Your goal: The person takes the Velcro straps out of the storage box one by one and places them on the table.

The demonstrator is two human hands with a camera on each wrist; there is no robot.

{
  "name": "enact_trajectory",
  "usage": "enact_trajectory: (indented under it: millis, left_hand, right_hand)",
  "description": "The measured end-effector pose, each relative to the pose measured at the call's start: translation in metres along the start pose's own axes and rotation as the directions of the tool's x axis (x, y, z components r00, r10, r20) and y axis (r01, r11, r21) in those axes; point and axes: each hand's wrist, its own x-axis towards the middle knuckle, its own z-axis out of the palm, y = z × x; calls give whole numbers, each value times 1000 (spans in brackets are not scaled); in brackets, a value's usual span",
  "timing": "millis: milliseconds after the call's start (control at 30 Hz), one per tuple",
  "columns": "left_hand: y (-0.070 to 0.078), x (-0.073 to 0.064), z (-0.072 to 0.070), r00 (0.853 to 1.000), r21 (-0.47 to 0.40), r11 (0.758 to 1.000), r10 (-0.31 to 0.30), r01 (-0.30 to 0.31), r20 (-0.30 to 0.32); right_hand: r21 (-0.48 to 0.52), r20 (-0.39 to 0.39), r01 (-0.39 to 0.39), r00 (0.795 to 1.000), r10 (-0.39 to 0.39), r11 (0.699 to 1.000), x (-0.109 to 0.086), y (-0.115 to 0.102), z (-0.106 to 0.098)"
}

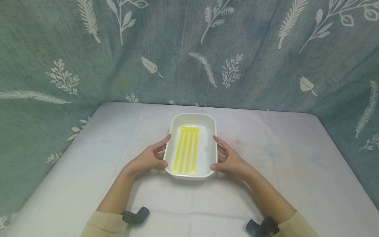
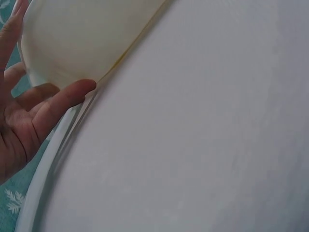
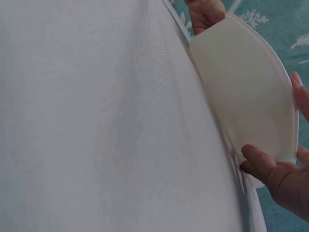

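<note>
- The white tray is on or just over the worktop, about midway between its left and right edges and nearer to the far edge; whether its base is fully resting there, one cannot tell.
- The left hand holds the left side of the tray. It is partly open: the thumb lies at the near left corner, the index finger reaches farther along the rim, and the other fingers bend against the wall.
- The right hand holds the right side in nearly the same manner, thumb by the near right corner, index finger forward, its other fingers bent and partly hidden.
- Both palms are apart from the tray walls and face each other.
- The left forearm and the right forearm come from the near edge and lean inward.
- Inside the tray, mostly in its left half, lies a yellow piece with four long strips, which join at a cross band at the far end.
</note>
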Motion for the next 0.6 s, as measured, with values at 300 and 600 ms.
enact_trajectory:
  millis: [300, 600]
  left_hand:
    - [2, 10, 13, 1000, -14, 1000, -7, 7, 3]
    - [3, 18, 27, 1000, -38, 999, -16, 17, 20]
  right_hand:
    - [-11, 1, 1, 1000, -1, 1000, -9, 3, -14]
    - [-28, -15, -12, 1000, 12, 1000, -22, 5, -25]
